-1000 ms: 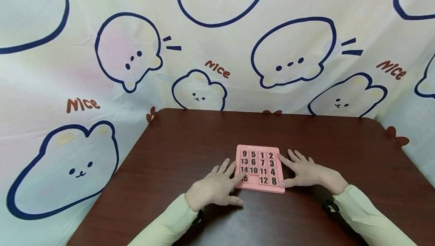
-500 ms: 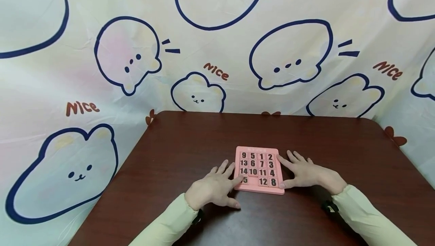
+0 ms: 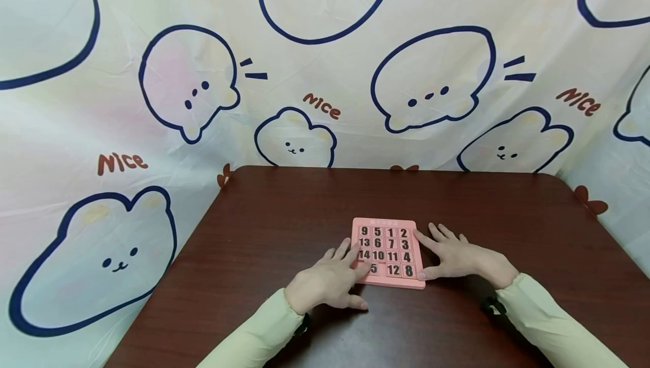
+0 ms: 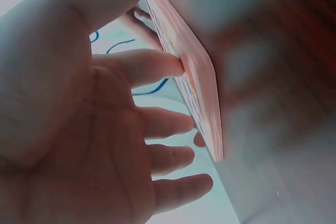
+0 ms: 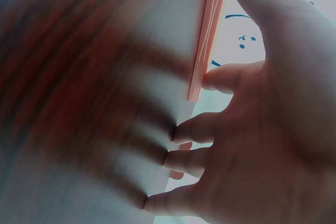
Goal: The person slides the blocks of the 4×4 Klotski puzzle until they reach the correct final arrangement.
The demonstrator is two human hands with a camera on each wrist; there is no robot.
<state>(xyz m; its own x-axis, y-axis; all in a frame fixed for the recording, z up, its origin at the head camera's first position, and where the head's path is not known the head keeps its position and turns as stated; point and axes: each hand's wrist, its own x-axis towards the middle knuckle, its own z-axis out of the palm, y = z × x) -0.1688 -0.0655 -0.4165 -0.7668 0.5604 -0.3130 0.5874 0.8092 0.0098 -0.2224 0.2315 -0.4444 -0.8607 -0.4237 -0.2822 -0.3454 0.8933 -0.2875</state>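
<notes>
A pink number sliding puzzle (image 3: 391, 249) lies flat on the table between both hands. The left hand (image 3: 327, 283) reaches over its left side, fingers extended, its index fingertip on the bottom-row tile showing a 5 (image 3: 373, 268), whose first digit is covered. In the left wrist view, that index finger (image 4: 152, 66) meets the puzzle's face near the edge, while the other fingers spread apart. The right hand (image 3: 452, 259) steadies the right side: thumb at the lower corner, index finger at the upper edge. Its remaining fingers touch the tabletop in the right wrist view.
The dark brown wooden table (image 3: 284, 204) has rounded far corners. A pale cloth backdrop (image 3: 355, 74) with blue-outlined cartoon bears hangs behind and at the sides. Light green sleeves (image 3: 553, 317) and dark wrist straps cover the forearms.
The left hand has moved slightly right, sliding the 15 tile rightward along the bottom row toward the 12. The right hand holds its place at the puzzle's edge.
</notes>
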